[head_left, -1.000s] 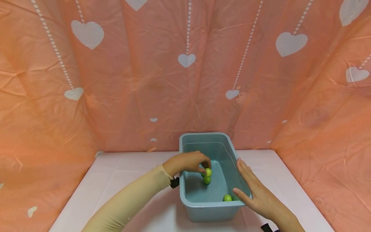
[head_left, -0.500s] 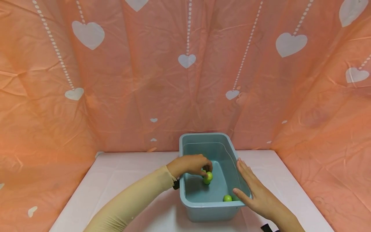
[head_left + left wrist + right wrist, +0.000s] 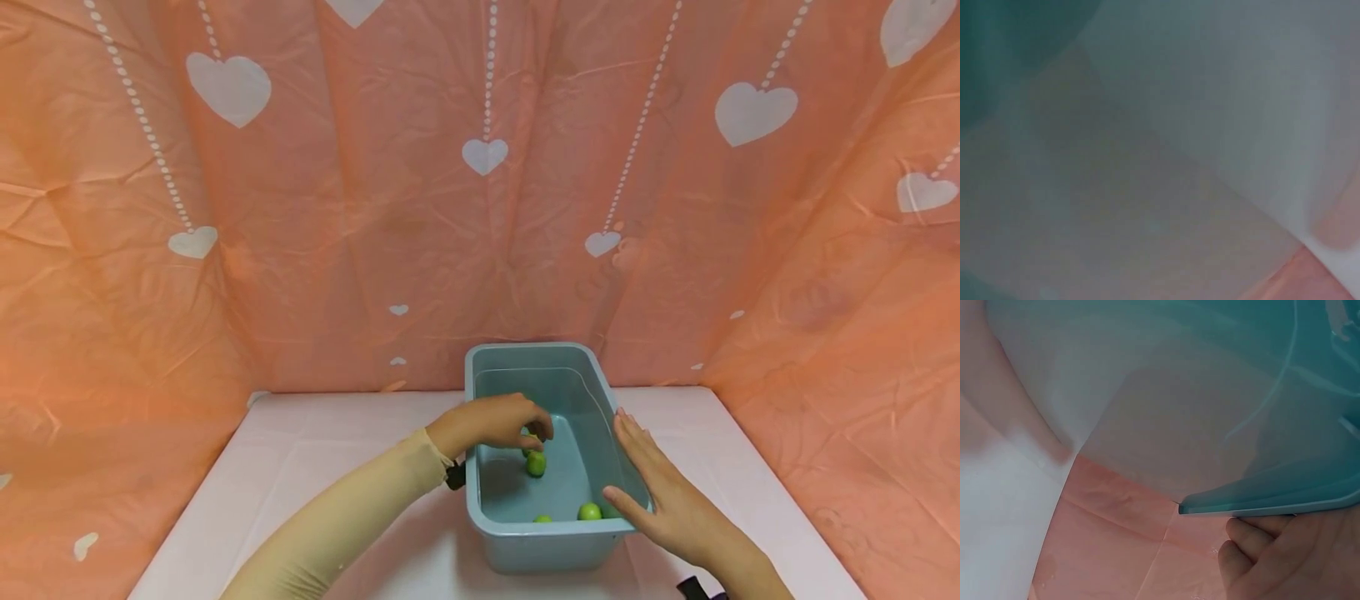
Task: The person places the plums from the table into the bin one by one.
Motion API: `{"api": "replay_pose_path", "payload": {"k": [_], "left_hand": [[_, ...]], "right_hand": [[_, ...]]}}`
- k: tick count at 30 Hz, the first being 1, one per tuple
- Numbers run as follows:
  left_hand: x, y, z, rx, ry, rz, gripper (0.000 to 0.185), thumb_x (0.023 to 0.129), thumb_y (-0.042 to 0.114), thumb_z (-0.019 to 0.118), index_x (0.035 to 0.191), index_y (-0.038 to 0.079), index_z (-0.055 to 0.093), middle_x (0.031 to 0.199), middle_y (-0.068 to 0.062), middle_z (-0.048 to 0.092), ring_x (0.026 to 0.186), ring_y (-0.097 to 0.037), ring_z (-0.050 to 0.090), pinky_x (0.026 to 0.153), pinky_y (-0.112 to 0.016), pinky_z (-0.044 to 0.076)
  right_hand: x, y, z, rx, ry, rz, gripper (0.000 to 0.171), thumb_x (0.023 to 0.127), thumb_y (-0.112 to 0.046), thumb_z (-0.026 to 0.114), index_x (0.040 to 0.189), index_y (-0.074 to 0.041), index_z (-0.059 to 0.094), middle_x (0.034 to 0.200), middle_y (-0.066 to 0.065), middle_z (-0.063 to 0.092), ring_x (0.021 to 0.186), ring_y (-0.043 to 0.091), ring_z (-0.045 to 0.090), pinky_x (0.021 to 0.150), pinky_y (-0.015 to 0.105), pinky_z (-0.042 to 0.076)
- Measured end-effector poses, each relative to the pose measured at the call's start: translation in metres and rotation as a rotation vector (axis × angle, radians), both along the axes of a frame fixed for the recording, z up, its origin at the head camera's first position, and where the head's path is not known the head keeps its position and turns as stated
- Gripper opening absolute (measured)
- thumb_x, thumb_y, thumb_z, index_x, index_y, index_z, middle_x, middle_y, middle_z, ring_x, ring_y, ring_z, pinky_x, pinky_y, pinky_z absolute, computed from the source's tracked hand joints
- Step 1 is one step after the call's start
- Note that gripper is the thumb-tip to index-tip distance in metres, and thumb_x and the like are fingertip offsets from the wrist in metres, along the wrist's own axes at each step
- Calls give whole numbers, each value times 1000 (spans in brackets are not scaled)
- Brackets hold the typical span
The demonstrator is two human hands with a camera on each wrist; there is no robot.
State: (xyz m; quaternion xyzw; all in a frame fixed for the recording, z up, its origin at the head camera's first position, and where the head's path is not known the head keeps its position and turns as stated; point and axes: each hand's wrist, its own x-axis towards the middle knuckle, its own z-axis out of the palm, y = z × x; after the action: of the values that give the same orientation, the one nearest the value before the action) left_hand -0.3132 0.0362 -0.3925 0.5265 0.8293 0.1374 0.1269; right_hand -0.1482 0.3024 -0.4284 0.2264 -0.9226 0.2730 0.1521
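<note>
In the head view a blue-grey plastic tub [image 3: 502, 527] holds several small round green fruits that look like limes. My left hand [image 3: 498, 421] reaches over the tub's left rim, thumb and fingers bent and spread above one lime [image 3: 536, 464]. More green shows behind its thumb, partly hidden. By the near wall lie another lime [image 3: 589, 512] and the top of a further lime [image 3: 543, 519]. My right hand [image 3: 667, 508] rests against the tub's right rim with straight fingers; in the right wrist view its fingers [image 3: 1250, 544] lie just under the rim. The left wrist view is blurred.
The tub stands on a table with a pale cover [image 3: 360, 425]. Close behind it and along both sides hangs an orange-pink sheet [image 3: 337, 208] printed with white hearts. A dark band [image 3: 456, 475] shows at the left wrist.
My left hand has let go of a lime it held, and that lime now appears at the tub's near wall. The left hand dipped slightly, then rose. My right hand has not moved.
</note>
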Motion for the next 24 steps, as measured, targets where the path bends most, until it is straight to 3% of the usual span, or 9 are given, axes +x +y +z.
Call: {"api": "replay_pose_path", "payload": {"k": [4,11,14,20,22,24], "left_hand": [[2,-12,11,82,-25,24,19,104,18,74,122,14,77,118,2,78,108,-2,70,99,-19,54],[9,-48,26,168,64,145,28,108,27,70,132,15,75,132,0,74,127,-19,67,108,-35,54],[12,-68,30,221,77,212,30,108,28,69,134,15,73,135,-1,72,124,-20,67,106,-40,55],[17,-109,31,335,138,312,36,107,29,71,140,15,71,139,-2,70,127,-25,67,109,-47,53],[19,-122,28,357,180,353,38,105,29,72,141,15,70,140,-2,70,132,-26,65,112,-49,51],[22,-135,25,367,233,387,41,104,29,74,142,15,69,141,-3,69,135,-28,63,114,-52,50]], "right_hand": [[-1,1,2,25,-2,-2,91,102,-36,75,171,-8,24,176,18,23,159,49,24,119,5,2],[-1,5,7,14,-100,-10,93,101,-42,76,172,-10,24,178,14,18,163,42,16,113,1,1],[0,6,10,-15,-133,-1,93,101,-40,76,172,-13,23,179,11,15,165,35,13,110,-1,3],[-3,12,12,-80,-95,27,85,105,-27,72,173,-20,21,179,9,16,163,22,17,110,0,10],[-5,16,12,-92,-96,5,84,106,-26,71,173,-26,21,179,5,16,163,21,17,122,16,16],[-8,21,12,-107,-99,-11,83,106,-25,70,173,-30,21,179,3,17,163,27,17,128,41,22]]}}
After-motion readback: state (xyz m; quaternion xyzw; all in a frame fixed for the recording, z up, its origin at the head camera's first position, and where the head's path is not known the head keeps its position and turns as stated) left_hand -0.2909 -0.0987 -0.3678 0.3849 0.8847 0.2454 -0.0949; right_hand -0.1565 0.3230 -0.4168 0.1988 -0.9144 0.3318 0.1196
